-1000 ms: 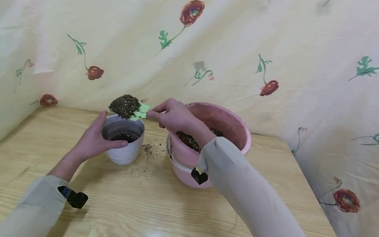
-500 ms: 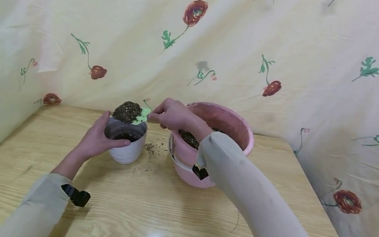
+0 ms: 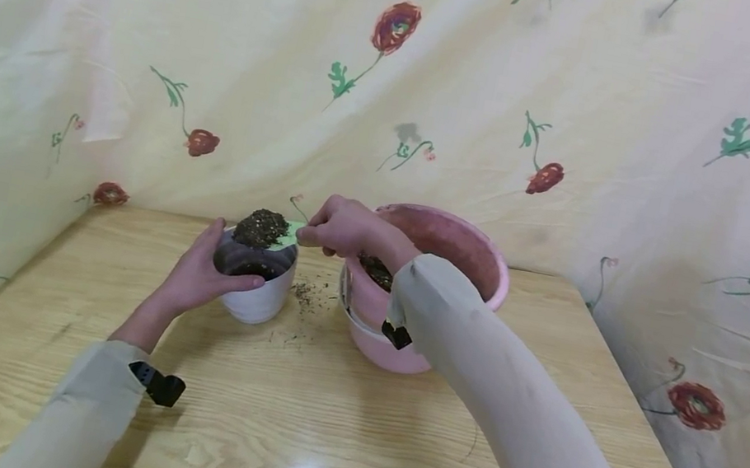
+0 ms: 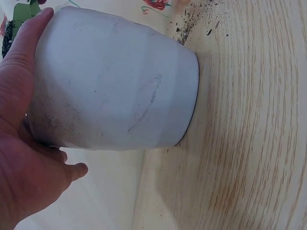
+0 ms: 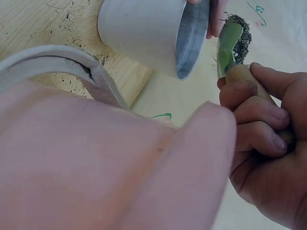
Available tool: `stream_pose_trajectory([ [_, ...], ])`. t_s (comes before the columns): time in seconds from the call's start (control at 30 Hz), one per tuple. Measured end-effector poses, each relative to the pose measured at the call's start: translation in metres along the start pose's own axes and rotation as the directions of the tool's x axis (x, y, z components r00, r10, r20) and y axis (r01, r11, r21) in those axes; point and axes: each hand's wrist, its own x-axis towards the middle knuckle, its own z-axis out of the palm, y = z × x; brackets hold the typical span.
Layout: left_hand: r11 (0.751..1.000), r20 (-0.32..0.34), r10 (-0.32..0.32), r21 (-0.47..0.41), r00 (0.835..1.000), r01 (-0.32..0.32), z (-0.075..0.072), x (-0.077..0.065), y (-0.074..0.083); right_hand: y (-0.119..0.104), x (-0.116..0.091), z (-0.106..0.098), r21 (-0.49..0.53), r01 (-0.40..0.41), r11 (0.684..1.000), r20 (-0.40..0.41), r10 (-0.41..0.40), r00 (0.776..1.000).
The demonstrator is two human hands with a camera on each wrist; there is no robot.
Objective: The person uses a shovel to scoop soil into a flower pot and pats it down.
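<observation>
My right hand (image 3: 349, 229) grips the wooden handle (image 5: 254, 84) of a small green trowel (image 5: 230, 43). A heap of dark soil (image 3: 260, 229) sits on its blade, just above the mouth of a white flowerpot (image 4: 115, 81). That pot stands upright on the table, with some soil low inside it. My left hand (image 3: 197, 278) holds the pot by its rim from the left, thumb along the near side and fingers round the far side. To the right stands a pink bucket (image 3: 396, 326) with dark soil in it, partly hidden by my right forearm.
Loose soil crumbs (image 3: 304, 297) lie on the wooden table (image 3: 283, 410) between pot and bucket. The bucket's white handle (image 5: 53, 60) hangs down against its side. A flowered cloth (image 3: 262, 63) hangs close behind and at both sides.
The loaded trowel has come down closer to the pot's mouth, with the soil still heaped on it. My left hand keeps its hold on the pot. The whole head view has shifted slightly.
</observation>
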Motion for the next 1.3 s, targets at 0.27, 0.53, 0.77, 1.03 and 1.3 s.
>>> stream_pose_trajectory([
  [0.27,1.000,0.001,-0.003,-0.005,1.000,0.003,0.000,0.001,0.001,-0.001,0.005,-0.001,0.056,-0.055,0.997,0.064,0.052,0.997],
  [0.53,1.000,0.012,0.001,-0.010,1.000,-0.001,0.000,0.000,0.001,-0.005,0.006,-0.001,0.054,-0.092,0.994,0.091,0.086,0.992],
  [0.77,1.000,0.009,-0.004,-0.008,1.000,0.004,-0.001,0.000,0.001,-0.008,0.006,-0.001,0.043,-0.114,0.993,0.100,0.110,0.989],
  [1.03,1.000,0.002,0.004,-0.005,1.000,-0.004,0.000,-0.001,0.000,-0.011,0.005,0.000,0.031,-0.136,0.990,0.091,0.133,0.987],
  [1.3,1.000,0.003,-0.007,-0.010,1.000,0.007,0.001,0.000,0.000,-0.011,0.005,0.000,0.029,-0.149,0.988,0.085,0.146,0.986],
])
